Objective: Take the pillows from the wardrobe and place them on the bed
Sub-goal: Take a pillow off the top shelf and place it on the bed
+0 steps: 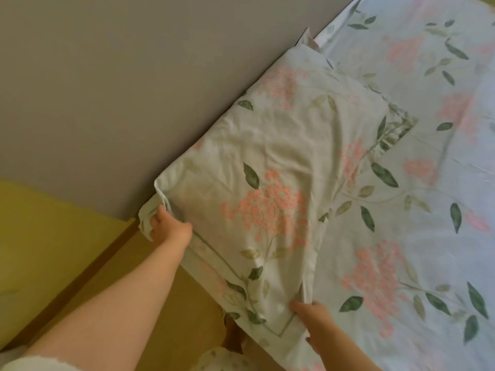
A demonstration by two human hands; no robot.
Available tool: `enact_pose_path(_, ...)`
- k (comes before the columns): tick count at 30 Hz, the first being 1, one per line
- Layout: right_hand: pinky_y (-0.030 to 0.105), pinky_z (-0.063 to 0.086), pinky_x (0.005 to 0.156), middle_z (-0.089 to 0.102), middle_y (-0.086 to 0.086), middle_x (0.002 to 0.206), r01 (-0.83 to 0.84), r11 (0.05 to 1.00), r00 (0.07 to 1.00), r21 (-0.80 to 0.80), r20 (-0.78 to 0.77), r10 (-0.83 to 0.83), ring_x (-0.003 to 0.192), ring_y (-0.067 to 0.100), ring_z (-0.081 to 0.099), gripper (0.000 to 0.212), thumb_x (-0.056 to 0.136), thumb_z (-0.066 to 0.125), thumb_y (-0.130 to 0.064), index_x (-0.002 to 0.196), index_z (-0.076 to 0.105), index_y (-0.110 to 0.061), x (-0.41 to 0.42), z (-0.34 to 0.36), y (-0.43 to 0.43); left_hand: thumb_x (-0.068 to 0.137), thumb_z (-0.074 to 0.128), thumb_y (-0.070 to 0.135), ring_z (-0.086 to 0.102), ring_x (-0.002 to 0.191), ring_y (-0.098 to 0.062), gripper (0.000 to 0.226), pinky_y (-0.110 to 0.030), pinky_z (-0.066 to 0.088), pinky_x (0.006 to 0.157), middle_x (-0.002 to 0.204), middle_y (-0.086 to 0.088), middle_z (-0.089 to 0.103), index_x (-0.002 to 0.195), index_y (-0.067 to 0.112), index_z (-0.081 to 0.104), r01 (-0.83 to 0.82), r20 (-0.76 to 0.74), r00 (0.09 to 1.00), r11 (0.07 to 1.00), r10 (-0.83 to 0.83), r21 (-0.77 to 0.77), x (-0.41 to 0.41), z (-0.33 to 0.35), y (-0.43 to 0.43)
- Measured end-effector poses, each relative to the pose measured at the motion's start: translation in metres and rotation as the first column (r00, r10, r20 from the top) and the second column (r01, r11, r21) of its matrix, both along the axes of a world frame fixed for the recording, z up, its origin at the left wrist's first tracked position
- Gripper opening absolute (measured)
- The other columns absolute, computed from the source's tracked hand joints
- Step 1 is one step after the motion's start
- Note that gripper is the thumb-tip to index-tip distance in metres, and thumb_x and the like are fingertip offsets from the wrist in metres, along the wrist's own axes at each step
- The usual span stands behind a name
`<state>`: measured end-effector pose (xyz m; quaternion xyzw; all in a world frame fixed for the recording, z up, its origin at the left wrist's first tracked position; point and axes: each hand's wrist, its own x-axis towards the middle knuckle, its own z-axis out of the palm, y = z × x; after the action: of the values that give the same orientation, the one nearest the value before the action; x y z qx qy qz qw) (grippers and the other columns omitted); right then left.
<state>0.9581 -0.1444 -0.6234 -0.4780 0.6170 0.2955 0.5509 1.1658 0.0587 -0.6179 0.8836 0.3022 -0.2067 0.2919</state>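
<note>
A floral pillow (267, 162) in a white case with pink flowers and green leaves lies at the head of the bed (434, 162), against the grey wall. My left hand (168, 226) grips the pillow's near-left corner, fingers curled into the bunched fabric. My right hand (313, 317) pinches the pillow's near-right corner at the bed's edge. The bed sheet carries the same floral print. A second pillow corner (308, 41) pokes up farther along the wall. No wardrobe is in view.
A grey wall (107, 89) runs along the head of the bed. A yellow-green wall (40, 236) and tan floor (171, 303) lie to the left and below. A bit of floral fabric (222, 360) shows at the bottom edge.
</note>
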Motion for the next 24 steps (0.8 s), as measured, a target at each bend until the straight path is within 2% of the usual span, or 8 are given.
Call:
enact_pose_path(6,0.038,0.038,0.076,0.047,0.01,0.089,-0.125,0.987,0.992,-0.103,0.002,0.125,0.085,0.027,0.045,0.027,0.085,0.06,-0.019,0.1,0.046,0.0,-0.025,0.039,-0.015,0.085,0.06,0.017,0.042,0.125,-0.036,0.067,-0.044,0.044,0.094,0.148,-0.011,0.028,0.142,0.02,0.025,0.007,-0.116,0.993,0.983,-0.028,-0.183,-0.072,0.021,-0.046)
enact_pose_path(10,0.037,0.037,0.08,0.044,0.006,0.079,-0.077,0.995,0.991,-0.06,0.109,0.083,0.084,0.025,0.046,0.02,0.088,0.057,-0.017,0.096,0.046,-0.003,-0.049,0.07,-0.03,0.087,0.057,0.021,0.056,0.081,-0.02,0.051,-0.029,0.045,0.06,0.127,-0.008,0.049,0.135,0.019,0.038,0.015,-0.146,0.987,0.957,-0.06,-0.289,-0.123,0.055,-0.085)
enact_pose_path(12,0.041,0.039,0.086,0.046,0.006,0.083,-0.051,0.998,0.986,-0.029,0.159,0.054,0.091,0.027,0.047,0.019,0.089,0.056,-0.018,0.096,0.045,-0.005,-0.061,0.085,-0.04,0.088,0.054,0.023,0.055,0.077,-0.016,0.044,-0.028,0.045,0.064,0.122,-0.006,0.053,0.13,0.018,0.044,0.046,-0.145,0.985,0.949,-0.096,-0.312,-0.148,0.07,-0.104)
enact_pose_path(14,0.045,0.038,0.09,0.048,0.007,0.089,-0.025,1.0,0.98,0.004,0.197,0.024,0.097,0.029,0.048,0.021,0.09,0.056,-0.02,0.1,0.043,-0.007,-0.073,0.101,-0.05,0.088,0.053,0.022,0.056,0.094,-0.023,0.039,-0.029,0.045,0.076,0.123,-0.006,0.054,0.126,0.016,0.047,0.063,-0.132,0.985,0.941,-0.113,-0.331,-0.171,0.085,-0.122)
enact_pose_path(18,0.039,0.041,0.084,0.051,0.009,0.094,0.026,0.999,0.965,0.046,0.261,-0.037,0.088,0.024,0.05,0.027,0.09,0.055,-0.021,0.111,0.045,-0.007,-0.096,0.125,-0.073,0.087,0.054,0.021,0.057,0.094,-0.027,0.026,-0.031,0.045,0.077,0.105,-0.009,0.06,0.112,0.013,0.056,0.027,-0.13,0.988,0.909,-0.089,-0.416,-0.215,0.116,-0.156)
enact_pose_path(20,0.037,0.042,0.082,0.051,0.008,0.089,0.037,0.998,0.959,0.044,0.279,-0.048,0.081,0.022,0.051,0.027,0.09,0.055,-0.019,0.112,0.047,-0.006,-0.106,0.134,-0.08,0.086,0.053,0.019,0.061,0.081,-0.024,0.023,-0.029,0.049,0.066,0.097,-0.01,0.063,0.108,0.014,0.058,-0.001,-0.126,0.99,0.886,-0.065,-0.465,-0.234,0.13,-0.165)
enact_pose_path(22,0.035,0.044,0.077,0.051,0.007,0.084,0.024,0.999,0.954,0.034,0.298,-0.033,0.074,0.02,0.05,0.028,0.088,0.055,-0.018,0.112,0.049,-0.006,-0.112,0.141,-0.085,0.085,0.052,0.018,0.053,0.06,-0.013,0.021,-0.022,0.038,0.048,0.081,-0.003,0.061,0.106,0.016,0.059,-0.026,-0.123,0.992,0.864,-0.042,-0.502,-0.247,0.139,-0.169)
enact_pose_path(24,0.032,0.044,0.067,0.05,0.007,0.081,0.025,0.999,0.952,0.039,0.306,-0.035,0.07,0.019,0.049,0.029,0.087,0.056,-0.017,0.113,0.053,-0.004,-0.115,0.148,-0.088,0.086,0.051,0.018,0.053,0.063,-0.011,0.017,-0.022,0.035,0.049,0.075,0.001,0.059,0.101,0.018,0.059,-0.038,-0.115,0.993,0.851,-0.027,-0.525,-0.252,0.144,-0.17)
